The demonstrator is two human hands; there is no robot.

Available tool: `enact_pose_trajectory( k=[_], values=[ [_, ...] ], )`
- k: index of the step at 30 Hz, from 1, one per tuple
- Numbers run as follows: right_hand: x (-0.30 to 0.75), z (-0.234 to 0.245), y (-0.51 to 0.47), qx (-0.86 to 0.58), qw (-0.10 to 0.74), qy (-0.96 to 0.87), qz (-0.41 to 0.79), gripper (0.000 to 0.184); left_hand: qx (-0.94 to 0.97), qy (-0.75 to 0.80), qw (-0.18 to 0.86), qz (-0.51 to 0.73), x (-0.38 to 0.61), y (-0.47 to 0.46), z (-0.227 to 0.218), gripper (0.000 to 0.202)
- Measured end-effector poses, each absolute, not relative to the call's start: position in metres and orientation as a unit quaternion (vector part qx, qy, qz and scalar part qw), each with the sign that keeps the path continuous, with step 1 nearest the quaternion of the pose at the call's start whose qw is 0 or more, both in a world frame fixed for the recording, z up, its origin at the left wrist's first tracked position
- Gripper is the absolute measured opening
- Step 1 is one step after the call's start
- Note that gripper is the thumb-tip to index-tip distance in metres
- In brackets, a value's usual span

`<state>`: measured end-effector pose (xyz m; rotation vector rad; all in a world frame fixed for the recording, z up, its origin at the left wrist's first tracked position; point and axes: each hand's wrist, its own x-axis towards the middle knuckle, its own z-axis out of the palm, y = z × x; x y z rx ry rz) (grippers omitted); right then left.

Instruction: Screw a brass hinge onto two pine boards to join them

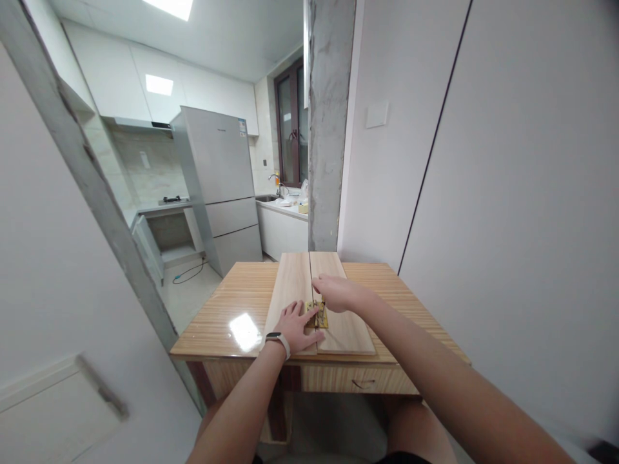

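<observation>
Two pale wooden boards (291,278) lie side by side on the table, with a narrow gap between them. A brass-coloured hinge (323,318) sits flat across that gap. My left hand (296,327), with a wristband, rests spread over the left board, its index finger and thumb reaching onto the hinge and the right board. Just above the hinge's right leaf, my right hand (338,294) is closed in a fist. A short, thin part shows under its fingers, pointing down at the hinge; the hand hides the rest of it.
The striped wooden table (242,290) has a drawer (360,379) at its front edge, above my knees. A wall (483,193) stands close on the right. Past a grey doorway edge (329,129) are a fridge (220,167) and a sink counter (283,225).
</observation>
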<state>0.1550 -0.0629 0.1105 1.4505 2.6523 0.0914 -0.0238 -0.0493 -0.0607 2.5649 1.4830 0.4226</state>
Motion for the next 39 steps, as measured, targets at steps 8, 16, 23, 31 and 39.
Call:
enact_pose_trajectory(
  k=[8,16,23,31,39],
  values=[
    [0.153,0.118,-0.063,0.478,0.062,0.874,0.059,0.021,0.857,0.492,0.073,0.137,-0.024,-0.050,-0.061,0.084],
    [0.156,0.112,-0.058,0.482,0.050,0.872,0.071,0.015,0.856,0.493,0.071,0.138,-0.024,-0.048,-0.062,0.084],
    [0.155,0.103,-0.054,0.519,0.030,0.852,0.065,0.035,0.855,0.494,0.070,0.141,-0.024,-0.047,-0.063,0.084],
    [0.154,0.109,-0.060,0.513,0.041,0.857,-0.001,0.044,0.858,0.488,0.069,0.144,-0.025,-0.048,-0.064,0.084],
    [0.156,0.120,-0.064,0.486,0.063,0.870,0.047,0.023,0.854,0.494,0.073,0.147,-0.024,-0.048,-0.064,0.084]
  ],
)
